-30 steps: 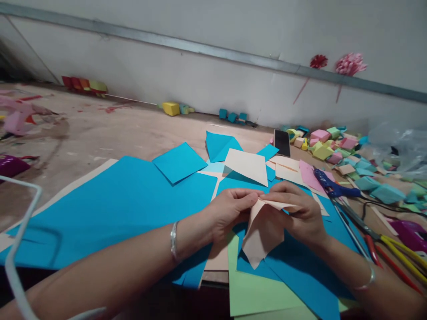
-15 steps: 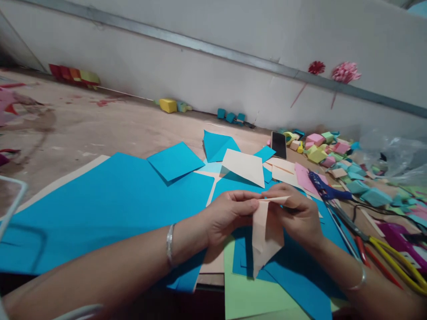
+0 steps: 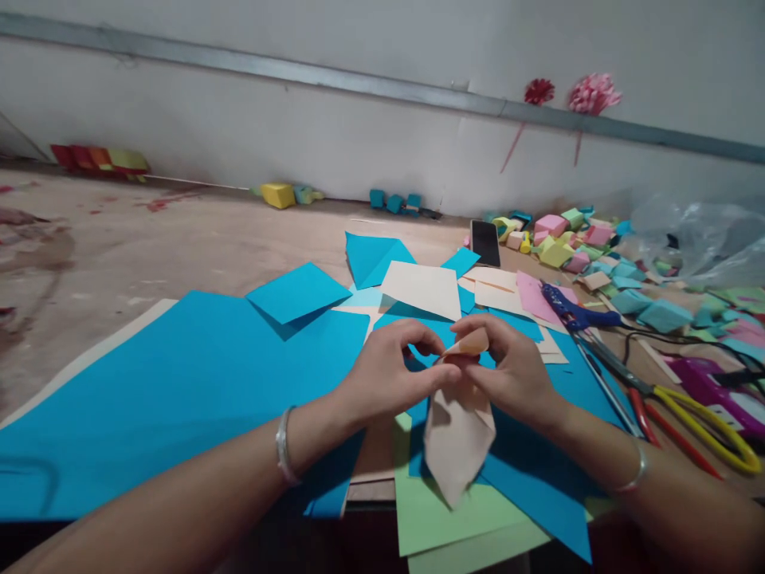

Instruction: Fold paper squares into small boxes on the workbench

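While both hands pinch its upper end, left hand point(image 3: 391, 375) and right hand point(image 3: 514, 371) equally near, the folded peach paper point(image 3: 457, 434) hangs between them above the surface point(image 3: 179, 239), its long axis pointing toward the person, tip over green paper point(image 3: 442, 518).

phone point(image 3: 484, 242), scissors point(image 3: 669, 399), folded boxes point(image 3: 574, 239)

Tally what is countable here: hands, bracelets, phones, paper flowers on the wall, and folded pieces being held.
Hands: 2, left hand and right hand
Bracelets: 2
Phones: 1
Paper flowers: 2
Peach folded paper, held: 1
Total: 8
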{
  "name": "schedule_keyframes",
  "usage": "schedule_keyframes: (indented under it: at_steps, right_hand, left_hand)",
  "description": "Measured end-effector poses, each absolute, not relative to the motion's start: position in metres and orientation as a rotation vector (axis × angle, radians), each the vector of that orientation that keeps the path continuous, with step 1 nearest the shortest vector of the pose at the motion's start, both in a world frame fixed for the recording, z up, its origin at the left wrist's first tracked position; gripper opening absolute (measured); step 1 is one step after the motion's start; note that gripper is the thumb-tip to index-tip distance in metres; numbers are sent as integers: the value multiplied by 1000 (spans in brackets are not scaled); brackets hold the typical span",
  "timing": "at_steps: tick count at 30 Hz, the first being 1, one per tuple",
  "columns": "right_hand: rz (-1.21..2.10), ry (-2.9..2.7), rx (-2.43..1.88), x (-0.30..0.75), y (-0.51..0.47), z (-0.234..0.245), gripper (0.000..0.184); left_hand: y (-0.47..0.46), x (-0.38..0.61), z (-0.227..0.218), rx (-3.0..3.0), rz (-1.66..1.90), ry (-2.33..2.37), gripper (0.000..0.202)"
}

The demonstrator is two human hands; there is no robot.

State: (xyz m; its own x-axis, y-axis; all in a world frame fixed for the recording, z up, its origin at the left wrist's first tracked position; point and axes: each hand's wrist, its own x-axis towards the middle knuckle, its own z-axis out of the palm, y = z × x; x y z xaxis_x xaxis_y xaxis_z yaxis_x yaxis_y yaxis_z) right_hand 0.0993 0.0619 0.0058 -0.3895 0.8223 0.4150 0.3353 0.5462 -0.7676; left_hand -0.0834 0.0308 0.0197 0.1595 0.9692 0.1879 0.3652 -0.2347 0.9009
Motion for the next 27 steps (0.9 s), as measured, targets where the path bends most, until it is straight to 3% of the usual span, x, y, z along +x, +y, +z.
schedule_keyframes:
  at_steps: [7,12,17,27]
  right_hand:
    - [576,-2164,-822,96,58,5,26]
    - [463,-2183,-785,96,48,12,42]
    - [166,-2134,-949,94,40,11,10]
    - [-2,-2207,-948,97,47,4,19]
  left_hand:
    - [23,-86,8,2242,1046,1337,16]
    - [24,-87,13,2189,1199,1447,12]
    - [23,-86,21,2143,1376,1458,11]
    - [20,-85,14,2242,1281,1362,11]
